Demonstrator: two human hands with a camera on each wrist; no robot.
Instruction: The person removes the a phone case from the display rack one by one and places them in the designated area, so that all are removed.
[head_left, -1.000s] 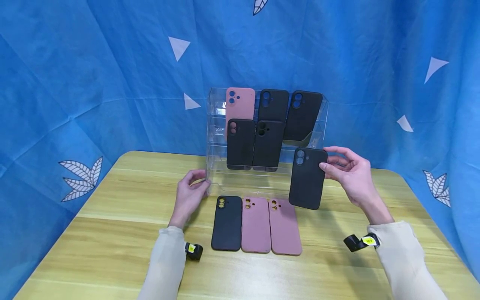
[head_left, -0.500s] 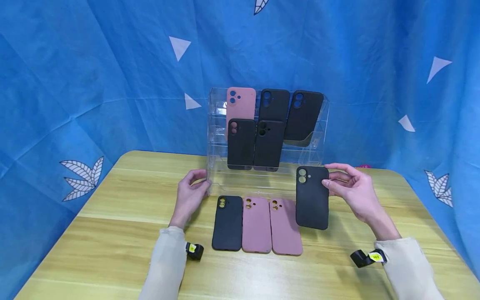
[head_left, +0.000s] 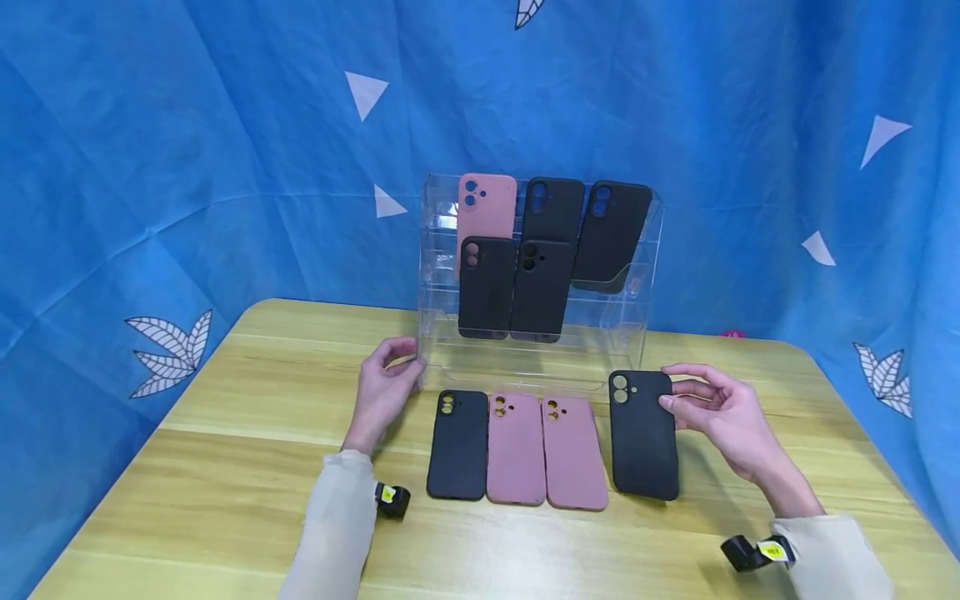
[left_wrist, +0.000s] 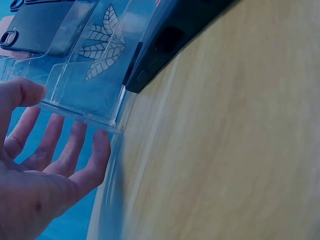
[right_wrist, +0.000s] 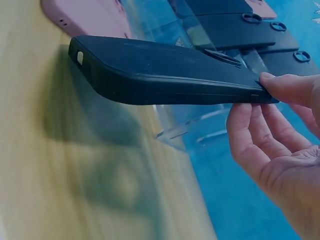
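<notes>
A black phone case (head_left: 643, 435) is tilted over the table in my right hand (head_left: 723, 412). The thumb lies on its back face and the fingers are under its side edge, as the right wrist view shows. My left hand (head_left: 386, 387) holds the lower left edge of a clear display rack (head_left: 480, 362), thumb on one side and fingers on the other. To the left of the held case lie two pink phone cases (head_left: 576, 454) and another black phone case (head_left: 457, 446), side by side. In the rack stand several black cases (head_left: 487, 287) and one pink case (head_left: 486, 204).
The wooden table (head_left: 247, 442) extends to both sides of the row of cases. A blue curtain (head_left: 225, 125) with white shapes hangs right behind the rack. Each wrist carries a small black camera (head_left: 392, 500).
My right hand has brought the black phone case down and toward me, from in front of the rack to beside the right end of the row. The left hand stays at the rack.
</notes>
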